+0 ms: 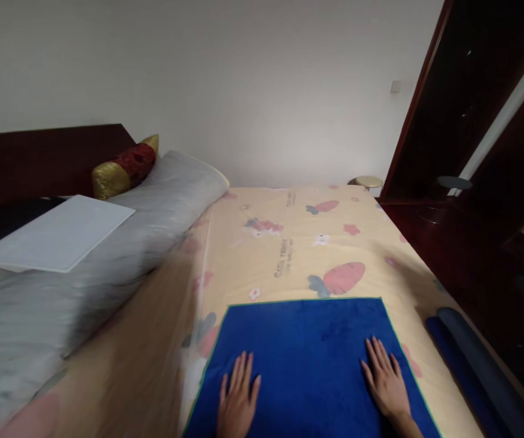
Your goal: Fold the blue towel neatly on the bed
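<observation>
A blue cloth point(310, 359) with a thin green edge lies spread flat on the bed. Its far edge runs roughly straight across, and its near part passes out of the bottom of the view. My left hand point(238, 395) rests palm down near the cloth's left side, fingers stretched forward and slightly apart. Toward the right side, my right hand point(386, 380) lies palm down on the cloth too, its fingers spread. Neither hand grips anything.
A cream bedsheet point(289, 243) printed with carrots covers the bed. Rolled or folded dark blue cloths point(476, 365) lie along the right edge. At left are a grey quilt point(161, 213), a white board point(61, 234) and a red-gold bolster point(129, 167). Stools point(369, 182) stand beyond.
</observation>
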`<state>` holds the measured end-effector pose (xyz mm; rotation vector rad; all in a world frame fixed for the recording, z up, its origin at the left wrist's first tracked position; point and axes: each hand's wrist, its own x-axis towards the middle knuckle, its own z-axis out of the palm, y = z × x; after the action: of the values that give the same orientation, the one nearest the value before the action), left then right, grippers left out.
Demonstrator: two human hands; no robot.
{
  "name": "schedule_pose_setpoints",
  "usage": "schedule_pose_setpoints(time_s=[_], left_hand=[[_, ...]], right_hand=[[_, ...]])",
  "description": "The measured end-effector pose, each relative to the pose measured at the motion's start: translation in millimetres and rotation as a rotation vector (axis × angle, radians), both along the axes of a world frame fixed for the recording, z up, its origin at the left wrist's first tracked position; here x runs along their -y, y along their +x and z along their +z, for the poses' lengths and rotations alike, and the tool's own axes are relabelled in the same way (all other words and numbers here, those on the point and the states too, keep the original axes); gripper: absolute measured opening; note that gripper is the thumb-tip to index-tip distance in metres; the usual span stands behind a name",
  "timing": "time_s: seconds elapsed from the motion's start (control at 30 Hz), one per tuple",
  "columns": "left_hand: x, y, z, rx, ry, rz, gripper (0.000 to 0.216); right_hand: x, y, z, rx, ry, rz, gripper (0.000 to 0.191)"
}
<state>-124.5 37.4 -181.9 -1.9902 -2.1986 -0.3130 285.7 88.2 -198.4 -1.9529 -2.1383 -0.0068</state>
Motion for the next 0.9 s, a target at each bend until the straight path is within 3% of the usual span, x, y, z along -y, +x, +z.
schedule_pose_setpoints(time_s=[0.13, 0.23, 0.3, 0.4, 0.5, 0.6, 0.7, 0.9], left_hand=[[38, -67, -0.6, -0.030, 0.117, 0.143, 0.058], [40, -67, 13.4, -0.039, 0.159, 0.134, 0.059], [31, -38, 25.5, -0.035, 0.140, 0.081, 0.060], [16, 38, 32.8, 0.018, 0.082, -0.072, 0.059], [14, 111, 18.2, 0.053, 0.058, -0.261, 0.063], [26, 138, -6.4, 0.047, 0.062, -0.337, 0.069], [44, 108, -21.9, 0.041, 0.059, -0.326, 0.066], [84, -25, -27.7, -0.037, 0.052, 0.027, 0.061]], right_hand=[[31, 67, -13.9, 0.023, 0.076, -0.115, 0.067], [40, 61, -8.9, 0.012, 0.187, -0.192, 0.064], [40, 26, -0.2, -0.023, 0.214, -0.148, 0.062], [44, -55, 6.3, -0.095, 0.174, 0.051, 0.064], [55, -127, -3.9, -0.152, 0.127, 0.256, 0.064], [65, -148, -19.0, -0.153, 0.116, 0.391, 0.069], [72, -115, -24.5, -0.132, 0.127, 0.340, 0.067], [92, 17, -26.7, -0.107, 0.051, 0.047, 0.061]])
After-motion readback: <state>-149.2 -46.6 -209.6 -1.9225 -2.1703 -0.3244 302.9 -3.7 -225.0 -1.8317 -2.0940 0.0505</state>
